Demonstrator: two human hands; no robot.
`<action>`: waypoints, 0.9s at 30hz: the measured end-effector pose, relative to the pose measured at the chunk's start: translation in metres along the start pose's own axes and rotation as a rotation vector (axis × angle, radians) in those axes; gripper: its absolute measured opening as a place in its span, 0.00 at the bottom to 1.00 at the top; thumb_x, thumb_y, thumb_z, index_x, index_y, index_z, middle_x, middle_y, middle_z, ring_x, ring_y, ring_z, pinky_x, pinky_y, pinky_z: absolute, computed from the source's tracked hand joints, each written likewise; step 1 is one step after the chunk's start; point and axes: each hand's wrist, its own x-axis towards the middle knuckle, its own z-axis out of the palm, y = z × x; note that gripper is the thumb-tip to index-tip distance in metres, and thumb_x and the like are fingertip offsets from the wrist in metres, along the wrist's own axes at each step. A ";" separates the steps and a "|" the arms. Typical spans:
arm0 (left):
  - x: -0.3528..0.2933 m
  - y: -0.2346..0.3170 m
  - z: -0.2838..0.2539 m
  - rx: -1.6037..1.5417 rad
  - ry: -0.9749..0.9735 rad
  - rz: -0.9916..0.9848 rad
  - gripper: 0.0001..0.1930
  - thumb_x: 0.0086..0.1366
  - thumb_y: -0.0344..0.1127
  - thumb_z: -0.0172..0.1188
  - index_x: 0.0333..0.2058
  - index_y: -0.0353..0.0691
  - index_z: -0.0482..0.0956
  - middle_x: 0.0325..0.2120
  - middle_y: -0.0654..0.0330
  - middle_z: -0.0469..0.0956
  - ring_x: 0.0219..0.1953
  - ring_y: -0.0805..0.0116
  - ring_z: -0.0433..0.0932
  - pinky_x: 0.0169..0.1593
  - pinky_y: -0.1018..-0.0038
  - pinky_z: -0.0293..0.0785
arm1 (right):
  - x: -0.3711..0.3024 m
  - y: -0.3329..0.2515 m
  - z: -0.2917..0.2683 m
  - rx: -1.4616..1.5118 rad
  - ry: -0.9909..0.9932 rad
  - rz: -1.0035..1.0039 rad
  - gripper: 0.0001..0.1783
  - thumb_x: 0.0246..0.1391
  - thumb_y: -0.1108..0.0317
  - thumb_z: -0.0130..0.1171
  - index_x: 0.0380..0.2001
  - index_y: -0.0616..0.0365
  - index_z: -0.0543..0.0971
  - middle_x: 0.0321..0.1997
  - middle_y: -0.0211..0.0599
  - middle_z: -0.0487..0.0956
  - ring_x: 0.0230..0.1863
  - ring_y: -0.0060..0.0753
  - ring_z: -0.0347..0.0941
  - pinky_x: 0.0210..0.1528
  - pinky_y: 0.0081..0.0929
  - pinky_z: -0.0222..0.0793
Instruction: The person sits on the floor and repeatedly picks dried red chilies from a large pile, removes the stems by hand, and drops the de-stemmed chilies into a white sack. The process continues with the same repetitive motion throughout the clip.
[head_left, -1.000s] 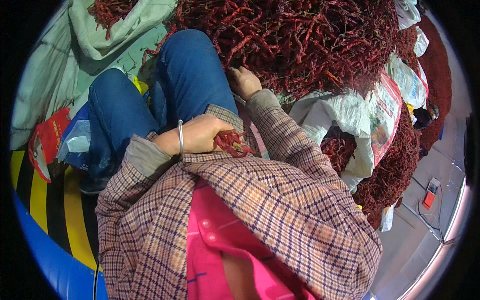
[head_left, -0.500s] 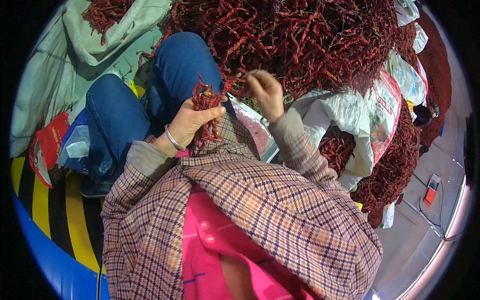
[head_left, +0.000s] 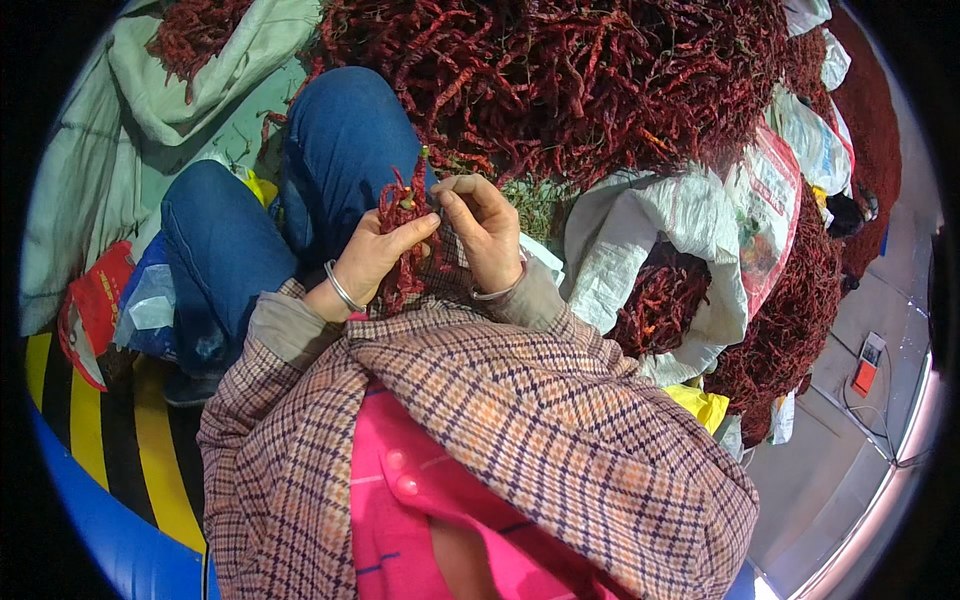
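A small bunch of dried red chilies (head_left: pixel 404 204) stands up out of my left hand (head_left: pixel 368 258), which is closed round it just beyond my knees. Stem ends and a few tips show above the thumb, and some pods hang down below the palm. Right beside the bunch is my right hand (head_left: pixel 484 234), thumb and forefinger pinched together at its edge. Whatever lies between those fingertips is too small to make out. Past my hands rises a large heap of dried red chilies (head_left: pixel 580 85), with loose stems (head_left: pixel 530 205) along its near edge.
An open white woven sack (head_left: pixel 690 205) with chilies inside stands right of my hands. Another pale sack (head_left: pixel 165 100) lies at far left. A red bag (head_left: pixel 100 290) sits by my feet on yellow-and-black stripes (head_left: pixel 155 450). An orange-and-grey device (head_left: pixel 868 362) with a cable lies far right.
My right hand has come left and nearer, from the edge of the heap to the bunch in my left hand. The left hand keeps its hold, nearly in place.
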 end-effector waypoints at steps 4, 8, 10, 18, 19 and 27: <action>0.005 -0.011 -0.004 0.163 -0.146 0.214 0.08 0.56 0.29 0.60 0.35 0.37 0.75 0.28 0.66 0.76 0.27 0.77 0.73 0.31 0.79 0.70 | 0.000 -0.003 -0.011 0.569 -0.107 0.534 0.06 0.57 0.69 0.53 0.32 0.60 0.76 0.24 0.25 0.72 0.25 0.14 0.65 0.29 0.12 0.61; 0.004 0.003 0.002 0.919 -0.516 0.845 0.11 0.52 0.27 0.60 0.35 0.33 0.73 0.32 0.55 0.75 0.33 0.58 0.76 0.39 0.70 0.72 | -0.001 -0.002 -0.035 0.977 -0.205 0.911 0.08 0.59 0.68 0.50 0.35 0.62 0.74 0.21 0.22 0.67 0.19 0.13 0.56 0.20 0.11 0.53; 0.002 0.002 0.003 1.094 -0.647 0.730 0.10 0.49 0.24 0.60 0.32 0.34 0.72 0.29 0.54 0.70 0.37 0.57 0.74 0.40 0.71 0.70 | 0.006 0.006 -0.044 0.907 -0.259 0.791 0.08 0.60 0.68 0.48 0.35 0.61 0.74 0.21 0.21 0.66 0.20 0.12 0.57 0.20 0.11 0.54; -0.001 -0.004 -0.023 -0.076 -0.091 0.039 0.08 0.60 0.28 0.56 0.38 0.37 0.71 0.27 0.60 0.76 0.28 0.72 0.76 0.33 0.76 0.74 | 0.064 0.087 -0.085 -1.322 -0.520 -0.070 0.13 0.47 0.67 0.53 0.35 0.64 0.73 0.38 0.49 0.73 0.42 0.48 0.72 0.43 0.38 0.70; -0.001 -0.004 -0.023 -0.112 -0.059 0.010 0.08 0.60 0.28 0.57 0.38 0.37 0.71 0.27 0.60 0.76 0.28 0.72 0.76 0.33 0.76 0.74 | 0.068 0.094 -0.073 -1.387 -0.511 -0.112 0.13 0.48 0.67 0.52 0.36 0.62 0.73 0.38 0.47 0.73 0.42 0.47 0.72 0.42 0.38 0.70; 0.000 -0.004 -0.023 -0.016 -0.065 0.030 0.11 0.58 0.31 0.61 0.40 0.36 0.75 0.27 0.65 0.76 0.28 0.77 0.74 0.34 0.79 0.74 | 0.081 0.113 -0.071 -1.317 -0.349 -0.041 0.12 0.48 0.66 0.54 0.38 0.56 0.77 0.41 0.46 0.72 0.41 0.50 0.71 0.41 0.38 0.69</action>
